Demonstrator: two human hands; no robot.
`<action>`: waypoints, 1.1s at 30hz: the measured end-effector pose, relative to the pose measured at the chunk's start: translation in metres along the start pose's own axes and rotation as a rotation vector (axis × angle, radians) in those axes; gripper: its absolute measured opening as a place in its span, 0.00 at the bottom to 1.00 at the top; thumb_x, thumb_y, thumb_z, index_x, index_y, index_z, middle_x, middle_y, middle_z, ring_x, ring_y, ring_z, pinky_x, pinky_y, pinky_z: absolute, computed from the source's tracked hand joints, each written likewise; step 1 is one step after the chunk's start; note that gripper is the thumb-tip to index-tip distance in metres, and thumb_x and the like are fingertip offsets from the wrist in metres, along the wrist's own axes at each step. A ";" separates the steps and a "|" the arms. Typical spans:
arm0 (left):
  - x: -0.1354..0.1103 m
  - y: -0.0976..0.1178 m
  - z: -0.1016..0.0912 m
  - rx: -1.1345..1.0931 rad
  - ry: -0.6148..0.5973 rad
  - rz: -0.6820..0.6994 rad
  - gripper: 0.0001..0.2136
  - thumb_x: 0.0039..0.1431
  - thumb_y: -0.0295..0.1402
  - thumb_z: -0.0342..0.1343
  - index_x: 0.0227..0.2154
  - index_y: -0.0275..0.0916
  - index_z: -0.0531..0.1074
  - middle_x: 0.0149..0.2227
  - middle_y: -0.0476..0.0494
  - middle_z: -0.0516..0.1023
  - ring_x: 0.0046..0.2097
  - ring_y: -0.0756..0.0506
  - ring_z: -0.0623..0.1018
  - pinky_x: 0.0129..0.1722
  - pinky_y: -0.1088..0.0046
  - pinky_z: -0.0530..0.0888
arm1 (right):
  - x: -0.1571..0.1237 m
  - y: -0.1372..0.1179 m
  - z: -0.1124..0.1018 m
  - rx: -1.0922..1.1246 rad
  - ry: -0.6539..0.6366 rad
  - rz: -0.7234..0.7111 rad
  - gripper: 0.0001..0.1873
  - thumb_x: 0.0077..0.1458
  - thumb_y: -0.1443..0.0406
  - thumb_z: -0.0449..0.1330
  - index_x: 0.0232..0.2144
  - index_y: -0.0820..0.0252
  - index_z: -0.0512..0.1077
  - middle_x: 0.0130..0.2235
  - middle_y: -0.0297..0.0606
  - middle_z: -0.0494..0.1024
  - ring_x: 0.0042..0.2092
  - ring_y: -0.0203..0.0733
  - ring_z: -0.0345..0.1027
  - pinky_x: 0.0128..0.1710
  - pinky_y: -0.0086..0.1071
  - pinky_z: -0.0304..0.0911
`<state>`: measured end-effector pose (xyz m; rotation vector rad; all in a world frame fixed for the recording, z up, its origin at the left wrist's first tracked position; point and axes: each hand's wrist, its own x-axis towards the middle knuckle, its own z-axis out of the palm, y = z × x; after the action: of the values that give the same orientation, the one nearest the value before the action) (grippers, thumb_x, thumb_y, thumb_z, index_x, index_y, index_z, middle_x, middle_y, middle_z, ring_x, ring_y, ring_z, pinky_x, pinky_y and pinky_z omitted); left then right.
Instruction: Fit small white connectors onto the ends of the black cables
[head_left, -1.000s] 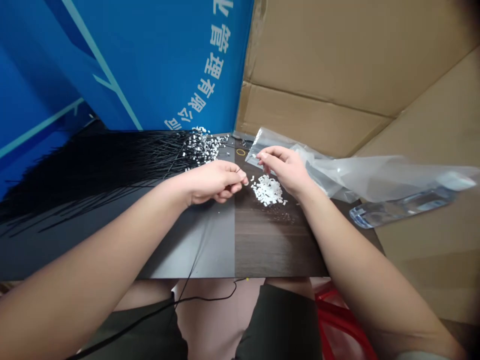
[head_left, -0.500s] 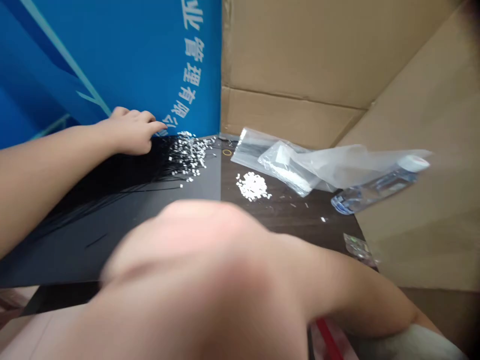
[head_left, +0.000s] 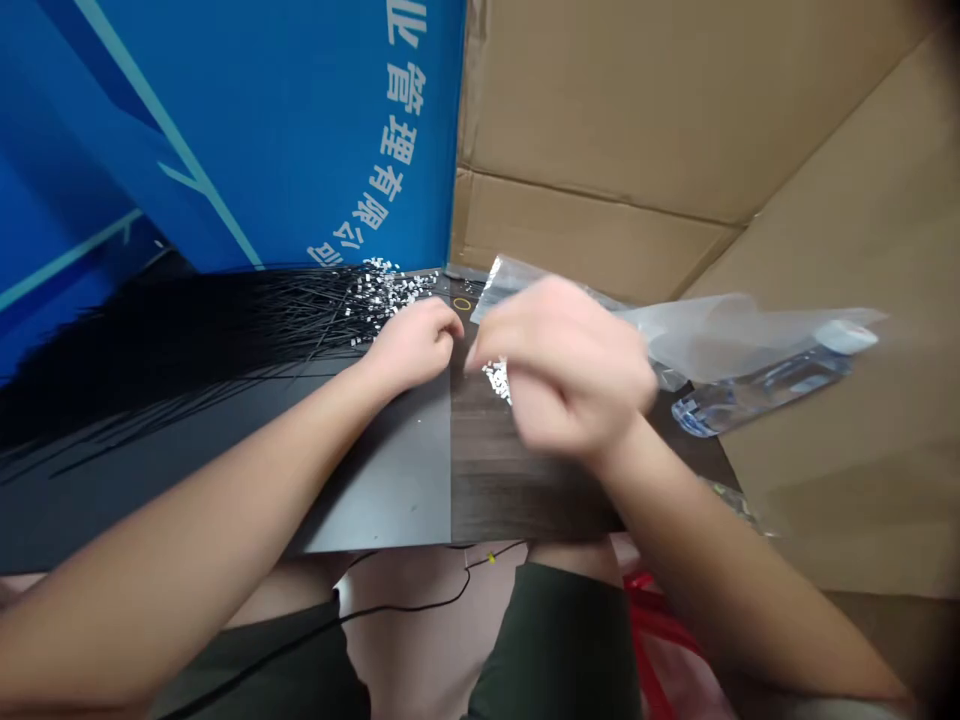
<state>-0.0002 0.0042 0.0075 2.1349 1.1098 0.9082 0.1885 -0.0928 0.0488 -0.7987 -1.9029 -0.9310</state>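
Note:
My left hand (head_left: 420, 342) is closed, its fingers curled at the right end of a large bundle of thin black strands (head_left: 187, 320). Small white pieces (head_left: 386, 285) sit at the strands' ends, just behind this hand. Whatever its fingertips pinch is hidden. To the right, my right hand (head_left: 566, 365) is blurred but closed, thumb and fingers bent together. It hovers over a small pile of loose white pieces (head_left: 496, 378) and covers most of it. I cannot make out anything between its fingers.
Behind my right hand lies a clear plastic bag (head_left: 697, 330), with a plastic bottle (head_left: 772, 392) beside it. A yellow ring (head_left: 462, 304) lies near the back edge. A blue printed panel (head_left: 300, 120) and cardboard (head_left: 585, 100) wall in the table (head_left: 517, 500). A black cable (head_left: 405, 607) hangs below.
My left hand has moved right from above the black strands to their white-tipped ends. My right hand has gone from close in front of the camera up and away to the white pile.

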 end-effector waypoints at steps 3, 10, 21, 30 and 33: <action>-0.008 -0.009 0.005 0.172 -0.181 0.197 0.12 0.52 0.21 0.52 0.30 0.40 0.80 0.37 0.43 0.81 0.43 0.41 0.78 0.51 0.62 0.72 | 0.003 0.045 0.038 0.239 -0.149 0.350 0.14 0.68 0.71 0.54 0.43 0.56 0.80 0.37 0.36 0.84 0.35 0.39 0.78 0.37 0.34 0.77; -0.017 -0.006 0.022 0.091 -0.296 0.273 0.12 0.55 0.20 0.51 0.28 0.41 0.78 0.37 0.45 0.82 0.42 0.43 0.80 0.47 0.66 0.75 | 0.013 0.091 0.162 0.327 -0.738 0.681 0.02 0.61 0.67 0.66 0.34 0.57 0.78 0.38 0.42 0.84 0.40 0.46 0.76 0.45 0.40 0.69; -0.016 -0.008 0.026 0.112 -0.297 0.220 0.14 0.58 0.21 0.50 0.32 0.40 0.81 0.41 0.45 0.84 0.44 0.43 0.82 0.49 0.65 0.76 | 0.031 0.071 0.236 0.206 -1.140 0.603 0.05 0.60 0.66 0.68 0.39 0.58 0.82 0.47 0.49 0.87 0.51 0.57 0.80 0.51 0.42 0.71; -0.012 -0.015 0.025 0.051 -0.188 0.194 0.13 0.57 0.20 0.51 0.31 0.40 0.80 0.41 0.44 0.84 0.45 0.42 0.82 0.52 0.63 0.77 | 0.083 0.095 0.187 0.566 -0.121 0.803 0.07 0.72 0.66 0.57 0.37 0.56 0.67 0.33 0.35 0.80 0.37 0.38 0.77 0.42 0.34 0.71; -0.010 -0.019 0.022 0.008 -0.112 0.149 0.13 0.57 0.19 0.51 0.30 0.39 0.80 0.41 0.44 0.84 0.45 0.43 0.82 0.52 0.63 0.77 | 0.122 0.110 0.110 0.936 0.246 0.731 0.10 0.74 0.66 0.54 0.36 0.49 0.60 0.30 0.25 0.75 0.27 0.30 0.71 0.26 0.27 0.59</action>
<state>0.0035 0.0019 -0.0225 2.2697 0.9106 0.8397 0.1784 0.0768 0.1492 -0.6531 -1.4002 0.3065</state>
